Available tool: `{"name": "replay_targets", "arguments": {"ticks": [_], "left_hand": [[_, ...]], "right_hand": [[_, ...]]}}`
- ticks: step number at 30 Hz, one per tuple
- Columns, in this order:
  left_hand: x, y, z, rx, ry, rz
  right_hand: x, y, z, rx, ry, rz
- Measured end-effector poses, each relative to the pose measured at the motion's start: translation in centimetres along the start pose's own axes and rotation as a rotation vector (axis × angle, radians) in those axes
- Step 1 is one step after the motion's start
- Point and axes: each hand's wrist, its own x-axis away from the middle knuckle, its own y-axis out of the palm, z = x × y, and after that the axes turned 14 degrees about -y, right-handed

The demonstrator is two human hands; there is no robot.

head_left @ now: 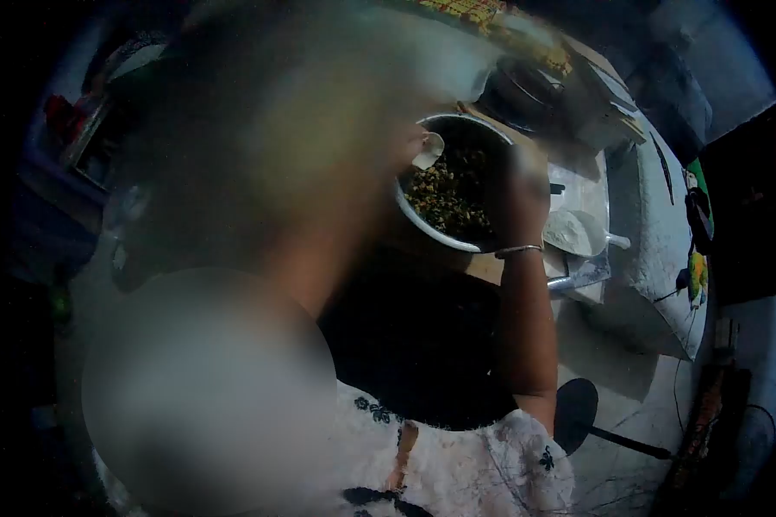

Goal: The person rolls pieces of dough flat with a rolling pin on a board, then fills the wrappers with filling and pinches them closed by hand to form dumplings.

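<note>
A round metal bowl (421,226) with a pale rim holds a dark, chopped green-and-brown mixture (447,191). At the bowl's upper left rim my left hand (408,145) is closed on a pale, cup-shaped piece of dough (428,151), tilted over the mixture. My left fingers are mostly lost in blur. My right hand (524,196) is over the bowl's right side, with a thin bangle at the wrist. Blur and shadow hide its fingers and anything in them. Just right of it sits a bowl of white flour (567,231).
A dark round pan (519,93) stands behind the bowl. Beyond the flour is a white block-like ledge (664,233). A flat black pan with a long handle (578,415) lies at the lower right. Heavy blur covers much of the left side.
</note>
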Motion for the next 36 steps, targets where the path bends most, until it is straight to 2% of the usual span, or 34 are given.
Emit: {"name": "replay_targets", "arguments": {"ticks": [1, 3, 4, 5, 7, 9, 10, 12, 15, 16, 17, 19, 21, 22, 25, 29, 33, 34, 35, 36], "left_hand": [[0.1, -0.3, 0.5, 0.000, -0.001, 0.000], [0.1, -0.8, 1.3, -0.188, -0.023, -0.048], [-0.3, -0.6, 0.9, -0.189, -0.023, -0.048], [-0.8, 0.0, 0.0, -0.151, -0.022, 0.000], [-2.3, 0.8, -2.4, -0.116, -0.021, 0.050], [-3.4, 0.9, -4.1, 0.272, -0.116, -0.134], [-3.3, 1.0, -4.0, 0.271, -0.116, -0.134], [-2.7, 1.0, -2.6, 0.059, -0.048, -0.010], [-2.2, 0.5, -1.5, -0.203, 0.004, 0.013], [-1.8, 0.4, -1.3, -0.206, 0.004, 0.014], [-1.9, 0.6, -1.7, -0.129, 0.017, 0.011], [-2.1, 0.8, -2.3, -0.056, 0.033, 0.008], [-1.8, 0.7, -2.2, -0.065, 0.159, 0.069], [-1.3, 0.2, -1.2, -0.203, 0.081, 0.114], [-2.8, -0.6, -2.9, -0.169, 0.062, 0.145], [-4.0, -2.1, -4.0, -0.104, 0.031, 0.205], [-4.1, -2.4, -3.5, -0.167, 0.015, 0.209], [-4.0, -2.3, -2.9, -0.106, -0.090, 0.120], [-3.8, -2.2, -2.3, -0.043, -0.194, 0.029], [-3.4, -2.3, -1.7, -0.038, -0.193, 0.029]], "right_hand": [[-0.1, 0.1, -0.2, 0.063, -0.042, 0.014], [-0.2, 0.3, -1.0, -0.846, 0.649, 0.171], [0.2, 1.1, 0.1, -0.848, 0.650, 0.171], [0.8, 2.4, 1.8, -0.722, 0.448, 0.136], [1.1, 3.0, 2.5, -0.596, 0.248, 0.102], [0.5, 1.9, 1.0, -0.354, 0.104, 0.002], [0.0, 1.1, 0.0, -0.273, 0.056, -0.028], [-1.0, -0.4, -2.0, -0.963, 0.886, 0.099], [-1.2, -0.3, -1.7, -0.948, 0.974, 0.079], [-0.8, -0.1, -1.0, -0.951, 0.974, 0.080], [-0.1, 0.4, 0.0, -0.852, 0.708, 0.026], [0.2, 0.1, 0.4, -0.747, 0.445, -0.021], [0.5, -0.2, 0.9, -0.840, 0.630, -0.007], [0.7, -0.4, 1.1, -0.870, 0.692, 0.000], [1.1, -0.3, 2.4, -0.809, 0.587, -0.004], [1.1, -0.2, 2.9, -1.072, 0.684, 0.081], [0.6, -1.7, 2.3, -1.064, 0.724, 0.067], [0.2, -2.3, 1.9, -1.046, 0.725, 0.054], [-0.3, -2.9, 1.4, -1.173, 0.865, 0.156], [-0.5, -3.3, 1.2, -1.298, 1.004, 0.262]]}}
